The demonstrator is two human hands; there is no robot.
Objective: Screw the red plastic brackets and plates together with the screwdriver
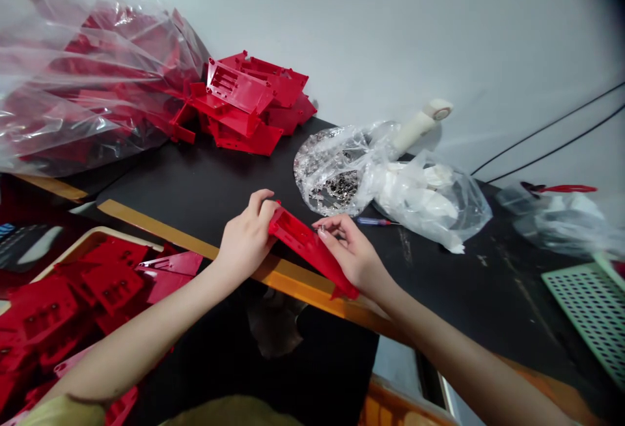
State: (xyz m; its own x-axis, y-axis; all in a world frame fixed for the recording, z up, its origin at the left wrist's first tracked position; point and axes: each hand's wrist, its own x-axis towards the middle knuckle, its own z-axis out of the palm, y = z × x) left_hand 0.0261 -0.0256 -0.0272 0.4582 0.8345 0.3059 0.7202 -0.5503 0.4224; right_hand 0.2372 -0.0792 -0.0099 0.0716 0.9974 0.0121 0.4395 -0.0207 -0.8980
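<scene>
My left hand (247,234) is closed around the upper left end of a red plastic panel (312,250), held tilted above the table's front edge. Slots show near that end. Between thumb and forefinger, my right hand (354,253) pinches a small metal piece (321,227) close over the panel's face; its exact shape is too small to tell. Just beyond lies an open clear bag (336,165) of many small shiny metal pieces. A screwdriver (375,221) with a bluish handle rests beside that bag.
A large clear bag (97,81) and a pile of red panels (254,100) stand at the back left. Below left is a bin (83,243) full of red panels. White items in a plastic bag (430,198) and a green perforated basket (586,309) are on the right.
</scene>
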